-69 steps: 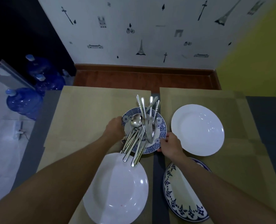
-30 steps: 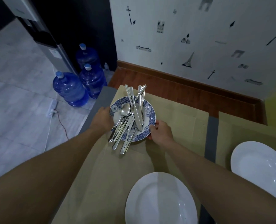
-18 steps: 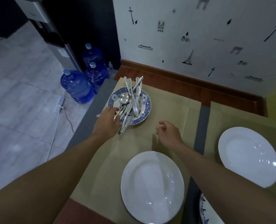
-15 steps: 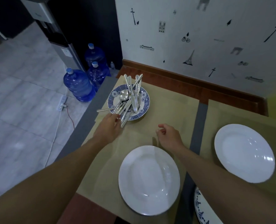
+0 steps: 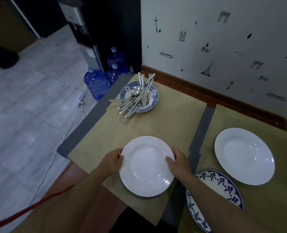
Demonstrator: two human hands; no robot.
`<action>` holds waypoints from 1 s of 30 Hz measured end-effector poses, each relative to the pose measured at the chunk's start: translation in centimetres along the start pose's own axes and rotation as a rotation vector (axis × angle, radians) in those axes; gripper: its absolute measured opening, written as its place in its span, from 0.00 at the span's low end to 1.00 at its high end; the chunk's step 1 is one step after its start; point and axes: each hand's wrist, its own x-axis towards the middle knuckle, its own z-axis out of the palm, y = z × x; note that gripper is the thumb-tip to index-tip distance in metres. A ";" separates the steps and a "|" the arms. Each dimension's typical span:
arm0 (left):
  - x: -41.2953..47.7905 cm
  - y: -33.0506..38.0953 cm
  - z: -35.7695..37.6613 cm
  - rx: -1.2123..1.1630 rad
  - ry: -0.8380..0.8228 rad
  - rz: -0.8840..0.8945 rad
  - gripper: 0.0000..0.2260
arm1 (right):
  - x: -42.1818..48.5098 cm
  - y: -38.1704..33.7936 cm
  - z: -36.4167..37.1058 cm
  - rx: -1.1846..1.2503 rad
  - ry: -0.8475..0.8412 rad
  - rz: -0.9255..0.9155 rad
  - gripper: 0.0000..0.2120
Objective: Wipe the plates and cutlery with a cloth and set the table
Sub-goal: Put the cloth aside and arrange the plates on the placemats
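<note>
Gripping a white plate (image 5: 147, 167) on tan placemats (image 5: 164, 121) by patterned wallpaper (image 5: 215, 39).

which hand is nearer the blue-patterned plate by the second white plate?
Right. The right hand grips the near white plate's right rim, just beside the blue-patterned plate. The left hand grips the opposite rim, farther away.

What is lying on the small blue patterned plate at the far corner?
A pile of silver cutlery covers the small blue patterned plate: one spoon and several handles show, some overhanging the rim. Pieces underneath are hidden.
</note>
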 end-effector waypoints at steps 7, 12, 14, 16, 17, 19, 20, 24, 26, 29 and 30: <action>-0.7 -0.6 0.2 -0.015 0.040 -0.039 0.14 | -0.8 0.5 1.0 0.028 -0.001 0.031 0.18; 0.3 -1.4 -2.1 -0.036 0.043 -0.039 0.14 | -0.7 -1.4 2.8 0.055 0.045 0.028 0.18; 1.1 -2.2 -3.6 -0.033 0.035 -0.040 0.14 | -0.5 -2.8 3.8 0.070 0.048 0.032 0.18; 1.9 -3.1 -5.1 -0.024 0.030 -0.037 0.14 | -0.3 -4.2 5.1 0.088 0.051 0.043 0.18; 2.3 -3.5 -5.8 -0.018 0.025 -0.038 0.14 | -0.2 -4.8 5.8 0.091 0.057 0.049 0.18; 2.9 -4.3 -7.3 -0.009 0.016 -0.035 0.14 | 0.0 -6.1 7.1 0.099 0.066 0.064 0.18; 3.2 -4.8 -8.0 -0.009 0.018 -0.034 0.14 | 0.1 -6.7 7.8 0.104 0.068 0.073 0.18; 4.5 -6.6 -10.7 0.013 0.041 -0.031 0.14 | 0.5 -9.4 10.5 0.117 0.078 0.092 0.18; 5.2 -7.3 -11.6 0.019 0.047 -0.037 0.13 | 0.8 -10.4 11.5 0.115 0.085 0.097 0.18; 6.0 -8.4 -12.4 0.029 0.036 -0.052 0.13 | 1.1 -11.3 12.5 0.109 0.094 0.120 0.18; 6.2 -8.7 -12.6 0.034 0.028 -0.056 0.13 | 1.1 -11.5 12.8 0.104 0.095 0.126 0.18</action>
